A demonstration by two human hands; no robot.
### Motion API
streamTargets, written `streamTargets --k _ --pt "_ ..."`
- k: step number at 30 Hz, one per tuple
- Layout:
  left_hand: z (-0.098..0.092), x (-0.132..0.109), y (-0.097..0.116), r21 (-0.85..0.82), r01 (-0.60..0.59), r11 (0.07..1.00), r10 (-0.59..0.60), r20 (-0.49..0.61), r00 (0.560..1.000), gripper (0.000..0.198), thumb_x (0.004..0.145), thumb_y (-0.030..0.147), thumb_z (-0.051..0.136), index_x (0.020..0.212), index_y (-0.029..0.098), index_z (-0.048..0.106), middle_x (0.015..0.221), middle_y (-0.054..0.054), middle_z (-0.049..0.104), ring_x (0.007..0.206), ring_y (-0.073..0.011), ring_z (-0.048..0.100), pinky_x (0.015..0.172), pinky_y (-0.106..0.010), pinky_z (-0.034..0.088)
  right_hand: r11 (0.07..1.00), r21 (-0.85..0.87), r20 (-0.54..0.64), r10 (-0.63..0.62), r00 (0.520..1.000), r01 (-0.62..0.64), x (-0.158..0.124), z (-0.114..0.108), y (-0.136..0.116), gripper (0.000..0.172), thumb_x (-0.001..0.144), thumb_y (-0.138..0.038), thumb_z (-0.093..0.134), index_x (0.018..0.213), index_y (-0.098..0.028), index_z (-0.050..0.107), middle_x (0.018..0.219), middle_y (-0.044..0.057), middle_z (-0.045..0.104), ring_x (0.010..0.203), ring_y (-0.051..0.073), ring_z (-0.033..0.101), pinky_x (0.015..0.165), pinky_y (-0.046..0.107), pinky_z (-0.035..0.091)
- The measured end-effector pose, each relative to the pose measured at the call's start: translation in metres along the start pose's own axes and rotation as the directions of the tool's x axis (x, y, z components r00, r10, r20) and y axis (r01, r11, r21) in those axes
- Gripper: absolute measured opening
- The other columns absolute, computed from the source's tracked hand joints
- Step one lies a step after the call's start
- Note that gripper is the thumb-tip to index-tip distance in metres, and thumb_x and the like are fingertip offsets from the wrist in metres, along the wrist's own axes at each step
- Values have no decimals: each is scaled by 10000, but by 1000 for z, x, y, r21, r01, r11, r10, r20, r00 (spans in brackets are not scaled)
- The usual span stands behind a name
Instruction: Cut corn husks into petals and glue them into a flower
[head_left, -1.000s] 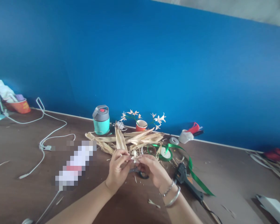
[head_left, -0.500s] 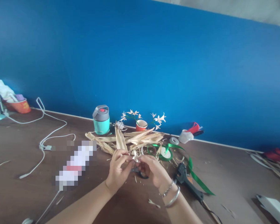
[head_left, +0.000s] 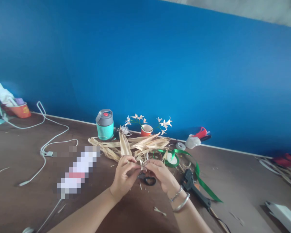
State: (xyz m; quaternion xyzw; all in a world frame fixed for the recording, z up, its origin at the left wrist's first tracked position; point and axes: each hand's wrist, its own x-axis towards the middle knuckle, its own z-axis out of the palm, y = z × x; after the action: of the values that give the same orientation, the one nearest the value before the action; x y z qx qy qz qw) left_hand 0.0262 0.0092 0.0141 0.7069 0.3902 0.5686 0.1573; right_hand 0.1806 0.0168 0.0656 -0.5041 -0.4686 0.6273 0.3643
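Between my fingertips is a small whitish flower (head_left: 142, 163) with narrow petals, made of something that looks like corn husk. My left hand (head_left: 125, 173) pinches it from the left, and my right hand (head_left: 161, 174), with a bracelet and a bangle at the wrist, pinches it from the right. Just below lie scissors (head_left: 150, 181), their black handle loop showing under my fingers. Dried corn husks (head_left: 151, 144) are heaped beyond my hands. To the right are a spool of green ribbon (head_left: 171, 159) and a black glue gun (head_left: 193, 187).
An orange paper cup (head_left: 146, 130) with white flower stems stands by the blue wall, right of a turquoise jar (head_left: 105, 130). A roll of tape (head_left: 180, 146) is further right. White cables (head_left: 57, 137) and a blurred-out object (head_left: 79, 173) lie left. Scraps (head_left: 160, 211) litter the table.
My right hand has shifted slightly and its wrist has moved a little to the right, showing more of the scissors' handle. The small flower has turned between my fingertips.
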Motion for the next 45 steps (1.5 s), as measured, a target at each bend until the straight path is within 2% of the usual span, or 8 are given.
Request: streamTargets --k 12,23,28,34,40,45 --pt "1 1 -1 -47 36 998 -36 3 999 69 745 184 642 700 204 689 841 -44 555 801 -171 560 723 -310 469 998 -64 17 -20 1000 21 3 -4 2 113 651 -248 578 599 -154 614 587 -11 561 575 105 477 555 227 348" --pt "4 0 -4 -101 65 993 -64 14 998 90 753 248 646 716 224 725 795 -45 560 787 -176 565 709 -321 487 983 -179 10 -49 999 50 2 -7 1 133 675 -241 570 585 -157 621 552 -18 577 526 91 466 506 208 329" --pt "5 -1 -6 -117 69 991 -66 31 997 86 762 233 636 761 227 722 800 -45 558 789 -173 562 709 -319 489 983 -174 14 -54 998 56 2 -8 1 117 664 -244 584 596 -158 623 563 -14 594 540 97 484 516 207 340" --pt "3 1 -2 -130 86 988 -75 88 993 100 772 208 613 713 203 694 810 -51 559 787 -172 562 718 -313 482 980 -194 24 -41 999 45 0 -7 -2 94 646 -201 562 570 -162 601 551 -23 581 550 101 490 524 212 345" --pt "1 3 2 -168 109 980 -89 123 988 106 782 245 602 741 213 695 820 -51 547 788 -172 560 706 -301 481 987 -159 37 6 999 0 -1 -9 -5 95 626 -222 610 562 -157 585 487 -44 521 478 79 418 481 210 304" --pt "0 3 4 -214 154 965 -121 159 980 111 776 267 618 722 211 697 826 -47 528 787 -165 557 713 -290 474 993 -110 72 -41 997 49 -2 -10 -6 131 645 -267 644 600 -148 613 517 -38 521 497 77 421 493 208 300"
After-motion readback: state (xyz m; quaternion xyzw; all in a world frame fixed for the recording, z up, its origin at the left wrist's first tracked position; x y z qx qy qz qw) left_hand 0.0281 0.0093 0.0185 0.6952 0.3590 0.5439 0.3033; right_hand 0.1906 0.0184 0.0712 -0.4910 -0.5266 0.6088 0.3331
